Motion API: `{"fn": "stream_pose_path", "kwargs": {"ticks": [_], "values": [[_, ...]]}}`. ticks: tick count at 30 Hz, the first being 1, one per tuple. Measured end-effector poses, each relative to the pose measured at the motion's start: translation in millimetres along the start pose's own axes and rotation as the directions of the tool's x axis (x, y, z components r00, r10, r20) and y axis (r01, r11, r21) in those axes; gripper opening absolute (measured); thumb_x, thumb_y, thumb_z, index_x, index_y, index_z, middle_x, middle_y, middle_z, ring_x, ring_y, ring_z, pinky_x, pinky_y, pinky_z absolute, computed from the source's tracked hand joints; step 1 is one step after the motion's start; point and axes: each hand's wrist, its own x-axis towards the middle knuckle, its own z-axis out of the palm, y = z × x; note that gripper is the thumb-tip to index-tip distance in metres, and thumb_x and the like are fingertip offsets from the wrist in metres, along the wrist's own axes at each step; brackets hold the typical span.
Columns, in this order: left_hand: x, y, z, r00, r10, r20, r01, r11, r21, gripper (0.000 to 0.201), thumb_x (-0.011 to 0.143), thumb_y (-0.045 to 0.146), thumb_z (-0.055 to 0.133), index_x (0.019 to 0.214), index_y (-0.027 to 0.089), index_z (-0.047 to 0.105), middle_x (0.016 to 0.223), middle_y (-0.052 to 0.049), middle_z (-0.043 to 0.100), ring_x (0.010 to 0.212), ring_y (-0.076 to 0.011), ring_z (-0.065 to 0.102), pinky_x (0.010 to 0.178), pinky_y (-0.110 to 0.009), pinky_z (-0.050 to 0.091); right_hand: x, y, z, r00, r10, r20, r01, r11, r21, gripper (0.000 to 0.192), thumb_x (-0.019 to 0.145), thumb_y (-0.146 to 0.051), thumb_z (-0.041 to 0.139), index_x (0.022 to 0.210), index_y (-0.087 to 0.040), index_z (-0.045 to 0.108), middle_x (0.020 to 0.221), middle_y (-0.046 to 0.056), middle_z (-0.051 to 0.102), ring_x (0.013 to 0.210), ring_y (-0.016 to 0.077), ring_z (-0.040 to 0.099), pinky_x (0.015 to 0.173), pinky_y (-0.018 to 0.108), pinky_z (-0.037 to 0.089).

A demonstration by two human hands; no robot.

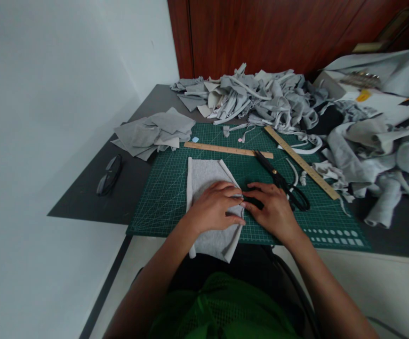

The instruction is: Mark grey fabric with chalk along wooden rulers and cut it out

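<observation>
1. My left hand (215,207) lies flat, fingers spread, pressing down on the grey fabric piece (209,181).
2. My right hand (273,209) is palm-down just beside it, fingers loosely together and pointing left, tips at the fabric's right edge, touching my left fingertips. Can't tell if it pinches the edge.
3. Grey fabric piece sits on the left-middle of the green cutting mat (169,188), folded, its near end hanging over the mat's front edge toward my lap.
4. Black scissors (282,181) lie on the mat just right of my right hand, blades pointing up-left, handles near my wrist.
5. Wooden ruler (227,149) lies across the mat just beyond the fabric; second wooden ruler (301,162) runs diagonally on the right.
6. Stack of flat grey pieces (153,134) on the dark counter (94,202), left of the mat.
7. Big pile of grey scraps (260,99) at the back, more on the right.
8. Dark glasses (109,175) on the counter, far left.
</observation>
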Motion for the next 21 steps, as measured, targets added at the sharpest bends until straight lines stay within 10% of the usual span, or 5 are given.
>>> {"fn": "stream_pose_path", "kwargs": {"ticks": [21], "values": [[-4.2,-3.1,-0.4,0.995,-0.019,0.096,0.015,0.999,0.038,0.044,0.092,0.04,0.073,0.135,0.032,0.069,0.162,-0.003,0.049,0.159,-0.0289,0.029,0.128,-0.057,0.028,-0.6,4.6,-8.2,0.994,-0.092,0.05,0.087,0.992,0.09,0.027,0.099,-0.036,0.066,0.116,-0.02,0.079,0.134,0.017,0.07,0.121,0.0353,0.064,0.1,0.058,0.053]]}}
